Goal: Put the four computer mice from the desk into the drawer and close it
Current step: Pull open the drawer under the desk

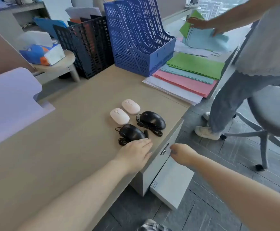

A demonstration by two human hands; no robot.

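Four mice lie near the desk's right edge. Two white mice [119, 116] [130, 106] are farther in. Two black corded mice sit closer to the edge, one nearer me [131, 131] and one farther back [152, 119]. My left hand [135, 152] rests flat on the desk, holding nothing, its fingertips at the near black mouse's rear. Below the edge, the white drawer [171, 182] stands pulled partway out. My right hand [181, 154] is curled over the top of the drawer front, beside the lock [164, 148]; its fingers are hidden.
Blue [139, 39] and black [89, 47] file racks stand at the back of the desk. Stacked coloured paper [191, 75] lies at the right rear. A person [252, 64] stands to the right beside a grey wheeled chair [269, 114]. A tissue box [42, 54] sits on a small stand.
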